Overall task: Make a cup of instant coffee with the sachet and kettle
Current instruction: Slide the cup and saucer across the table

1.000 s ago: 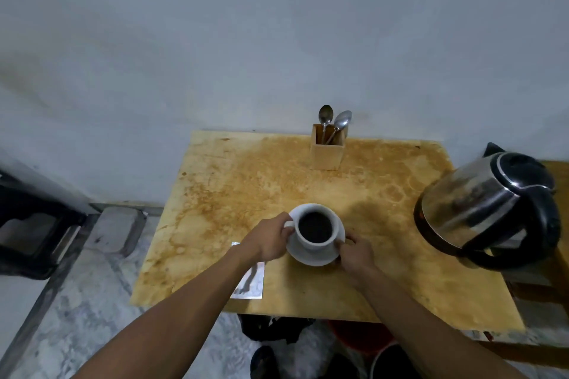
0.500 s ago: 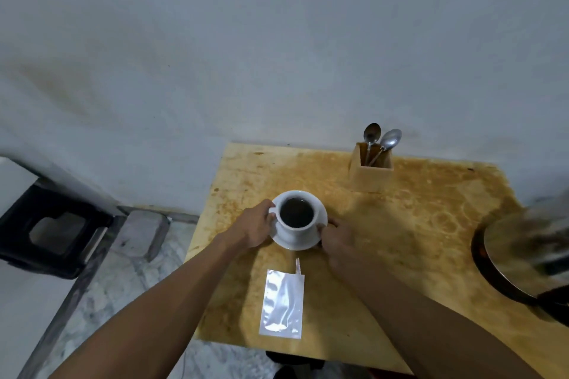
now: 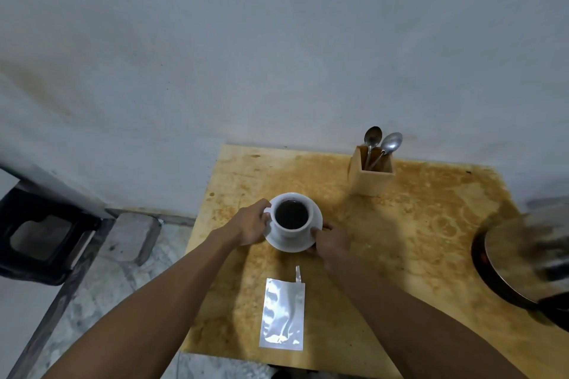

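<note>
A white cup (image 3: 291, 232) full of dark coffee stands on a white saucer (image 3: 288, 244) on the stained wooden table (image 3: 400, 240). My left hand (image 3: 251, 226) grips the saucer's left edge, beside the cup's handle. On the right edge of the saucer rests my right hand (image 3: 329, 238), fingers holding it. A silver sachet (image 3: 283, 314), torn at its top, lies flat near the table's front edge, between my forearms. The steel kettle (image 3: 529, 258) with a black base stands at the far right, blurred and partly cut off.
A wooden holder (image 3: 371, 177) with two spoons (image 3: 381, 144) stands at the back of the table against the wall. A black plastic stool (image 3: 40, 240) sits on the marble floor to the left. The table's left edge drops close to my left forearm.
The cup and saucer have slid toward the back left of the table with both hands on them. The sachet, earlier partly under my left arm, now lies uncovered.
</note>
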